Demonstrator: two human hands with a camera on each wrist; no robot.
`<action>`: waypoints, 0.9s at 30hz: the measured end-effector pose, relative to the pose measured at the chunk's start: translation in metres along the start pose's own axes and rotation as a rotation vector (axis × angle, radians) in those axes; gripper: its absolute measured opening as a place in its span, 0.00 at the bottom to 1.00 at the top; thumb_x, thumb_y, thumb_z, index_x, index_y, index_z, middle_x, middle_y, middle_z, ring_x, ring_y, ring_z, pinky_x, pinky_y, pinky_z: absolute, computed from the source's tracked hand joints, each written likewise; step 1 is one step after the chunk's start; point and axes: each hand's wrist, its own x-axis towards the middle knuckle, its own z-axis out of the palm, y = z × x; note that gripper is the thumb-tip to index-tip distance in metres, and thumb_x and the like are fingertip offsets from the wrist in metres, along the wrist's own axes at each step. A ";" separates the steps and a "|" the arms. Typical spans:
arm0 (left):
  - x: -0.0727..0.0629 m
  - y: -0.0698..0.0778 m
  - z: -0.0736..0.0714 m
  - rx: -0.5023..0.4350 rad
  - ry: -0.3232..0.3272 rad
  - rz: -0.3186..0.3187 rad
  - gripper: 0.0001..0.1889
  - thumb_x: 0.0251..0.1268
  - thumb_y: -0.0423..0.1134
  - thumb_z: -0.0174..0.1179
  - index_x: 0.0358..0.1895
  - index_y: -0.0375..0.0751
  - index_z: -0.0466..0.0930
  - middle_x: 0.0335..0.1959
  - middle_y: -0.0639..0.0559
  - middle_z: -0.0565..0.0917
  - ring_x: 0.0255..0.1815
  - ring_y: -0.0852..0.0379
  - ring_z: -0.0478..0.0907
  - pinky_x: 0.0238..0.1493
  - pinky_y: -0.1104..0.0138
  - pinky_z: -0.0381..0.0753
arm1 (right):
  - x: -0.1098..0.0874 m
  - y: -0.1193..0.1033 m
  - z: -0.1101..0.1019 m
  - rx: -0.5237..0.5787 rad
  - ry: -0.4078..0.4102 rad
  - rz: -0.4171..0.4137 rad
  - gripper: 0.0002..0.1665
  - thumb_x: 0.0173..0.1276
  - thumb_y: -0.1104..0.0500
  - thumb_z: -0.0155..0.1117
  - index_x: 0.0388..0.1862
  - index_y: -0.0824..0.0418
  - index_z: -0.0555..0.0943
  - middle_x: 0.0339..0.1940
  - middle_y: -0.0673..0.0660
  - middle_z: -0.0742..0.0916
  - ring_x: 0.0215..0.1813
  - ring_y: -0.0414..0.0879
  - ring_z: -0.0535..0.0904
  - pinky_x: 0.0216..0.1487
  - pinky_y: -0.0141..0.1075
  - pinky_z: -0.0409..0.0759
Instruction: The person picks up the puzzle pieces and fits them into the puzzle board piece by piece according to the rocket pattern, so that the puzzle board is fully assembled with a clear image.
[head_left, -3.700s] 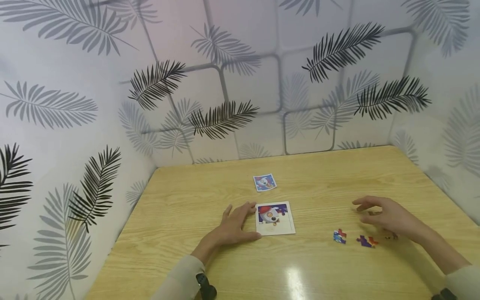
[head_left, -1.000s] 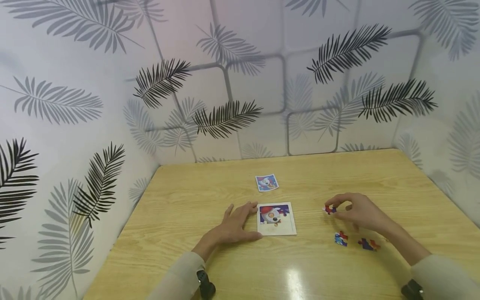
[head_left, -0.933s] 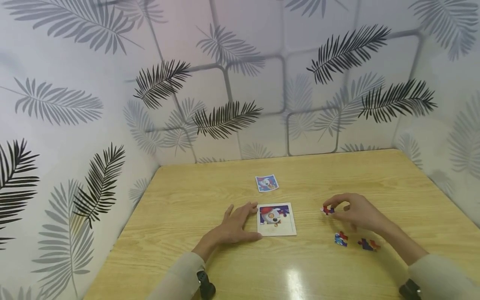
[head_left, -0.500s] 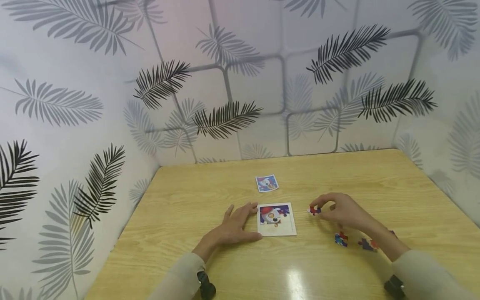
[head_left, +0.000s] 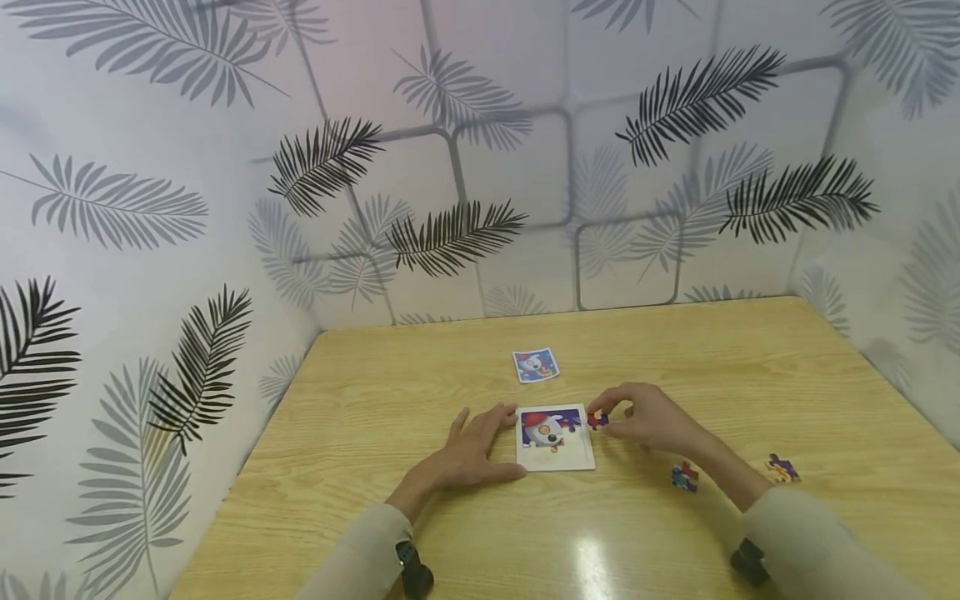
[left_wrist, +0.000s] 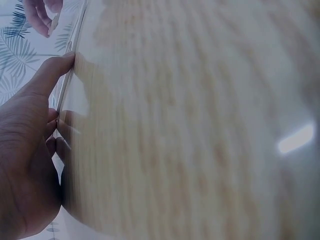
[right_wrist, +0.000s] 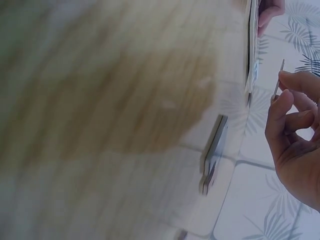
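Note:
A square puzzle board (head_left: 555,457) lies on the table, its picture of a white dog in a red hat partly filled in. My left hand (head_left: 474,454) rests at its left side, thumb and fingertips touching the edge. In the left wrist view, the left thumb (left_wrist: 60,65) lies against the board's side. Between thumb and forefinger, my right hand (head_left: 648,417) pinches a red and purple puzzle piece (head_left: 597,420) at the board's upper right edge. Seen from the right wrist, that thin piece (right_wrist: 278,82) is held edge-on, above the table.
A small picture card (head_left: 536,365) of the same dog lies behind the board. One loose puzzle piece (head_left: 684,477) lies below the right hand; another puzzle piece (head_left: 782,468) lies farther right, beyond the forearm. Patterned walls border the wooden table (head_left: 375,375).
My right hand has picked up a puzzle piece at the right and carried it left to the board's edge. Its forearm now hides one loose piece. My left hand stays in place.

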 end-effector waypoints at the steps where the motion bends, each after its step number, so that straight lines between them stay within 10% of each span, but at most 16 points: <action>1: 0.000 0.000 0.000 -0.004 -0.002 0.000 0.46 0.59 0.70 0.60 0.77 0.53 0.59 0.82 0.63 0.51 0.84 0.57 0.43 0.80 0.46 0.28 | 0.001 -0.001 0.002 0.002 -0.003 0.005 0.16 0.63 0.63 0.70 0.51 0.54 0.86 0.47 0.58 0.84 0.13 0.39 0.66 0.13 0.31 0.71; 11: -0.001 0.001 0.000 -0.004 -0.005 -0.008 0.45 0.59 0.70 0.60 0.77 0.54 0.59 0.82 0.63 0.51 0.84 0.56 0.43 0.80 0.46 0.27 | 0.016 -0.008 0.015 -0.040 -0.024 0.009 0.14 0.61 0.63 0.71 0.47 0.54 0.87 0.44 0.57 0.86 0.16 0.41 0.67 0.15 0.29 0.68; 27: -0.001 0.002 -0.001 -0.007 0.003 0.006 0.46 0.60 0.68 0.61 0.77 0.49 0.59 0.82 0.60 0.53 0.84 0.56 0.45 0.80 0.44 0.29 | 0.028 -0.015 0.028 -0.190 -0.055 -0.112 0.15 0.57 0.69 0.70 0.41 0.54 0.89 0.44 0.52 0.89 0.50 0.51 0.81 0.52 0.47 0.78</action>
